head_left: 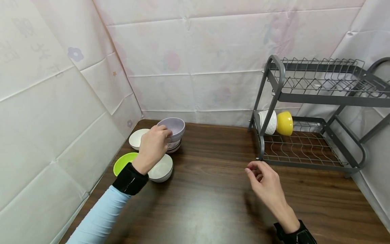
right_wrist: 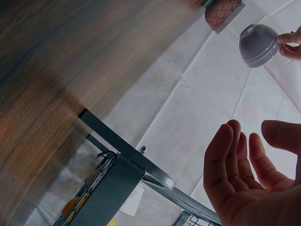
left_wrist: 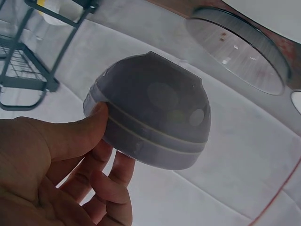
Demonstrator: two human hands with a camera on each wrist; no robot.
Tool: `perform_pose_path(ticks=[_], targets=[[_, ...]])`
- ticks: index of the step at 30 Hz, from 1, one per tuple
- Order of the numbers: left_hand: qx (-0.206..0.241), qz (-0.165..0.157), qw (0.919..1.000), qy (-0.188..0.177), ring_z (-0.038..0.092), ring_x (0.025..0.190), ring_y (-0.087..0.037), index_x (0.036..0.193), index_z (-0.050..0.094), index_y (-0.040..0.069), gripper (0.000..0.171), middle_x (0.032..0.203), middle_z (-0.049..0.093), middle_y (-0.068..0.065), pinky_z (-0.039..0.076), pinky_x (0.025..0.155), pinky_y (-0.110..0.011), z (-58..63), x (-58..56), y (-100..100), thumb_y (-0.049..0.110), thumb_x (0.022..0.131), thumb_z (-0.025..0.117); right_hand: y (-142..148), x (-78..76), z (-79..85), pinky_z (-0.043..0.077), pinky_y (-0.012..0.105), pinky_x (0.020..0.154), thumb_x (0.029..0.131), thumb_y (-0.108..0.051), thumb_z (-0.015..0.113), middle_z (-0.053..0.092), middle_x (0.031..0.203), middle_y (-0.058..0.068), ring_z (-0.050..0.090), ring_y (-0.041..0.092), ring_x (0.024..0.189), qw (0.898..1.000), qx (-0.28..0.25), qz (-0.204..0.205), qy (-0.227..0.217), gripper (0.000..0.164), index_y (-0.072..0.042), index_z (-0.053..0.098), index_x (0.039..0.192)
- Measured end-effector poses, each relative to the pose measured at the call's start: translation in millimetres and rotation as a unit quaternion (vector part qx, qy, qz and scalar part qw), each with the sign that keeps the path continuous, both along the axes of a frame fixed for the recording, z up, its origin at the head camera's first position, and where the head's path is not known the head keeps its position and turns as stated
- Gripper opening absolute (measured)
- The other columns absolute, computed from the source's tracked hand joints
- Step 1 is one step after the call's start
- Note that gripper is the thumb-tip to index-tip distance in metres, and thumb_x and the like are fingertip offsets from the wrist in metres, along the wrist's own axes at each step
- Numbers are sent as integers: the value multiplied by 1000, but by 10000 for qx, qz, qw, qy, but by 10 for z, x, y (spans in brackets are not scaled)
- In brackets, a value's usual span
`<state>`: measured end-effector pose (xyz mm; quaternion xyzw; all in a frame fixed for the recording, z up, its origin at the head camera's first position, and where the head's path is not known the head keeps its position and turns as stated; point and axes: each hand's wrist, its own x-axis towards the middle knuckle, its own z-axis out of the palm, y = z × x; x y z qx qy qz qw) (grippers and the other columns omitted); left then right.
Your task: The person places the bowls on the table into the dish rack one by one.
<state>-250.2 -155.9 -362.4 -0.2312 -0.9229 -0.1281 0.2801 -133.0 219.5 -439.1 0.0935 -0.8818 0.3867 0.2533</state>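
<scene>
My left hand (head_left: pixel 154 145) pinches a lavender-grey bowl (head_left: pixel 174 127) by its rim, thumb outside and fingertips at the far side. In the left wrist view the bowl (left_wrist: pixel 155 113) shows its outer wall with two pale bands. Held in the air, it is apart from the red-patterned bowl (right_wrist: pixel 224 13) seen in the right wrist view. That patterned bowl (head_left: pixel 173 145) tops a small stack below the held one. Over the table in front of the rack, my right hand (head_left: pixel 267 184) holds nothing, its fingers loosely bent.
Around my left hand stand a white bowl (head_left: pixel 161 168), a lime-green bowl (head_left: pixel 123 162) and another white bowl (head_left: pixel 137 138). A two-tier wire dish rack (head_left: pixel 304 166) stands at the right; its lower tier holds a white bowl (head_left: pixel 269 122) and a yellow bowl (head_left: pixel 284 123) on their sides.
</scene>
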Motion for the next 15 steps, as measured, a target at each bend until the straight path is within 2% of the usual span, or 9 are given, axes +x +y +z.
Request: perform_pose_path(ticks=[8,15], targets=[[-21,-305,9995,82,66,90,-30,97,82,6,21,94,70,-7,59,65,-45,-10,110,189,-6,80,83,-6,-7,13,51,20,62,94,-2,77,64,93,-4,62,12,74,10000,-12,7,79,14,-11,71,103],[-64,-527,9984,175,66,92,-30,96,82,6,21,93,70,-6,59,73,-44,-54,187,315,-7,79,83,-22,-61,96,48,17,61,93,1,78,63,92,-5,59,9,73,9990,31,73,436,15,-10,71,102]])
